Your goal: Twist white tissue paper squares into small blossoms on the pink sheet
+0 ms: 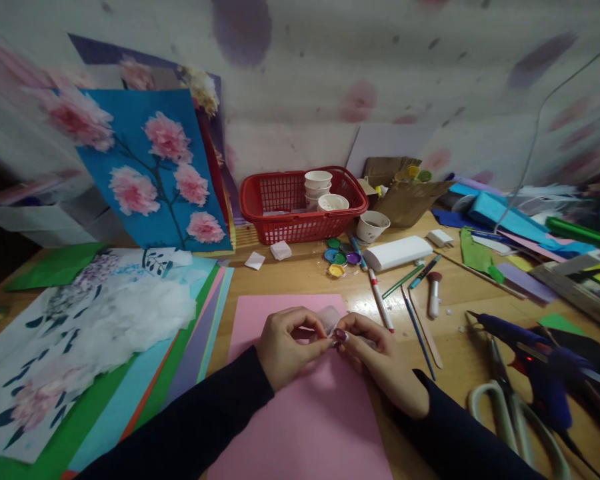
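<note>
Over a pink sheet of paper, my left hand and my right hand meet with their fingertips close together. Both pinch a thin, whitish piece of tissue paper, which sticks up behind the fingers. Its lower part is hidden by the thumbs and fingers. Beyond the pink sheet lie a small stack of white tissue squares and a single white tissue square.
A red basket with paper cups stands at the back. To the right lie a marker, a brush, scissors and a glue gun. Coloured sheets with white cotton lie left, below a blue flower picture.
</note>
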`<state>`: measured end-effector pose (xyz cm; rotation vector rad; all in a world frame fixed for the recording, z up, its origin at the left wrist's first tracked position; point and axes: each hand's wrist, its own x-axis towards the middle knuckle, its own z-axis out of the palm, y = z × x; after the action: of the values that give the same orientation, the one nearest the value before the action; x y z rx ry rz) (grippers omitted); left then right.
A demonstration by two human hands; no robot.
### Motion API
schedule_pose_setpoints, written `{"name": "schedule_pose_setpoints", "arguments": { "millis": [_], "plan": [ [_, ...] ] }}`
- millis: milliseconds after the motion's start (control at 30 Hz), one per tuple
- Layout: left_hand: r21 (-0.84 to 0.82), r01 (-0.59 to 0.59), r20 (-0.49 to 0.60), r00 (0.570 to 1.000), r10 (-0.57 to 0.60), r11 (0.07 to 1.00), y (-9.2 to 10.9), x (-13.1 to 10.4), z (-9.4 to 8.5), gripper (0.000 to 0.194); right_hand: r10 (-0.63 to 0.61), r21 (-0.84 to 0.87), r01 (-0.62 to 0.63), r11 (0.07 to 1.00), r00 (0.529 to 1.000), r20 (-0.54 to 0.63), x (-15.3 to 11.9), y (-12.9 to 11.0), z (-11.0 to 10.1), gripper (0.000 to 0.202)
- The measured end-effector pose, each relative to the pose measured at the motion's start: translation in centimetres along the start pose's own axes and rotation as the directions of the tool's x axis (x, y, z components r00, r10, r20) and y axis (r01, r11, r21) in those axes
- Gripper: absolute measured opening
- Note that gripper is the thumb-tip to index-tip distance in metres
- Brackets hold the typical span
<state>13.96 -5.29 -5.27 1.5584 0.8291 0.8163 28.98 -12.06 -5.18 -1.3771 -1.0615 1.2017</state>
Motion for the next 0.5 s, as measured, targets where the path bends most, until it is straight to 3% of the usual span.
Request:
{"name": "schedule_pose_setpoints", "arguments": {
  "millis": [333,500],
  "plan": [
    [-0.118,0.045,0.030,0.999,-0.042,0.992,-0.11,-0.08,0.17,0.016,0.020,0.108,-0.016,0.994,0.999,-0.036,0.25,0.07,0.27,0.025],
    [-0.112,0.017,-0.100,0.995,-0.028,0.994,0.04,0.11,-0.03,0.015,-0.018,0.065,0.021,0.998,0.999,-0.049,0.12,-0.04,0.34,0.019]
  ]
}}
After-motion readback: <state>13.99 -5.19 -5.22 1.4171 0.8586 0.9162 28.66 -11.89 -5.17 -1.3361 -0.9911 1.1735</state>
